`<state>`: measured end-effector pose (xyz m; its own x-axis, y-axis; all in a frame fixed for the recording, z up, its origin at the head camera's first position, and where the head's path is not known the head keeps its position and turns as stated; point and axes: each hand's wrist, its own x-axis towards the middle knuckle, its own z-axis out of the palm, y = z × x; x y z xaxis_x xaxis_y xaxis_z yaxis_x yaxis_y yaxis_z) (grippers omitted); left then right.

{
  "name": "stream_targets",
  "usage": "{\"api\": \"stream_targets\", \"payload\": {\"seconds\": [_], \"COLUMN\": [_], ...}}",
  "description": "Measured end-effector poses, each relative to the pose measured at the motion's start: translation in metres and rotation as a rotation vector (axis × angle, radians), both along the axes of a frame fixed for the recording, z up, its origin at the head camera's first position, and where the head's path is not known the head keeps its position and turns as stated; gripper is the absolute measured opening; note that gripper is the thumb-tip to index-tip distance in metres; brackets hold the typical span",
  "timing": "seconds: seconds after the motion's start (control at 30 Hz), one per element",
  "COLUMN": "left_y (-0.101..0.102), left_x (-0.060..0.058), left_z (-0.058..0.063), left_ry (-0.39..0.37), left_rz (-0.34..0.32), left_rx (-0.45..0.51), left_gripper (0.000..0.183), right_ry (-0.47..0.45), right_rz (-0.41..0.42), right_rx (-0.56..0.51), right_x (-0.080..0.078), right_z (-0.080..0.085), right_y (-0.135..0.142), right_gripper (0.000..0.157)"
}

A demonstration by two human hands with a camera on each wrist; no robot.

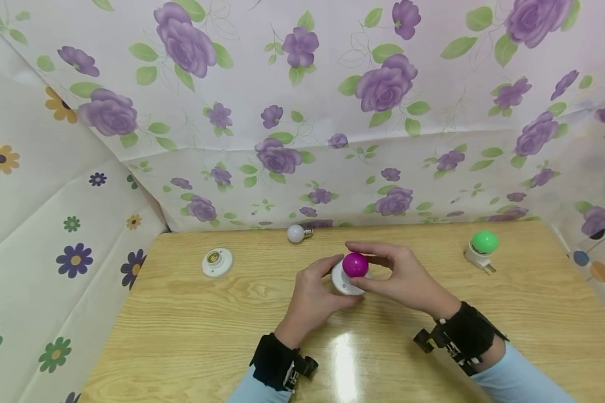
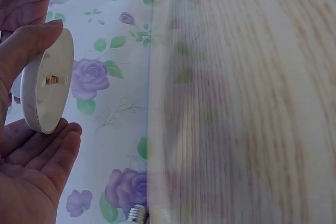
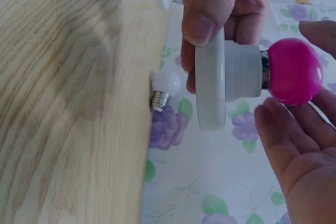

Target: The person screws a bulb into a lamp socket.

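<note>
My left hand (image 1: 313, 296) grips a round white lamp holder (image 3: 210, 87) by its rim, thumb on one edge and fingers on the other. A magenta light bulb (image 1: 355, 265) sits in its socket, with a strip of metal cap showing between the bulb (image 3: 295, 72) and the white collar. Around the bulb, my right hand (image 1: 402, 278) spreads its thumb and fingers, a gap showing at the thumb and other fingertips close along the underside in the right wrist view. Seen from the left wrist, the lamp holder (image 2: 55, 85) turns its flat back with small brass contacts outward.
On the wood-grain table (image 1: 181, 347), a second white lamp holder (image 1: 217, 262) lies at the left. A white bulb (image 1: 296, 233) rests by the back edge. At the right stands a green bulb (image 1: 485, 242) in a white plug-in socket (image 1: 478, 258). Flowered sheeting (image 1: 302, 112) rises behind.
</note>
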<state>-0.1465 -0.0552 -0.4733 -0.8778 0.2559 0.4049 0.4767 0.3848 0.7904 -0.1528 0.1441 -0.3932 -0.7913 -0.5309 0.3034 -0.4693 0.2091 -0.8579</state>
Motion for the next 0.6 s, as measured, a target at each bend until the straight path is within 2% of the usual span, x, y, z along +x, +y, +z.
{"api": "stream_targets", "payload": {"seconds": [0.13, 0.33, 0.47, 0.6], "left_y": [0.0, 0.0, -0.001, 0.0], "left_x": [0.0, 0.0, 0.0, 0.001], "left_z": [0.001, 0.001, 0.0, 0.0], "left_ry": [-0.008, -0.005, -0.011, -0.021], "left_rz": [-0.012, -0.016, -0.014, -0.009], "left_rx": [0.002, 0.007, 0.011, 0.014], "left_gripper": [0.072, 0.072, 0.072, 0.073], "right_ry": [-0.003, -0.007, -0.014, -0.011], "right_rz": [0.046, 0.068, 0.046, -0.013], "right_rx": [0.011, 0.011, 0.001, 0.001], "right_x": [-0.006, -0.012, -0.012, -0.011], "right_z": [-0.011, -0.025, -0.026, -0.025], "right_y": [0.002, 0.005, 0.005, 0.003], "right_gripper": [0.054, 0.053, 0.05, 0.047]}}
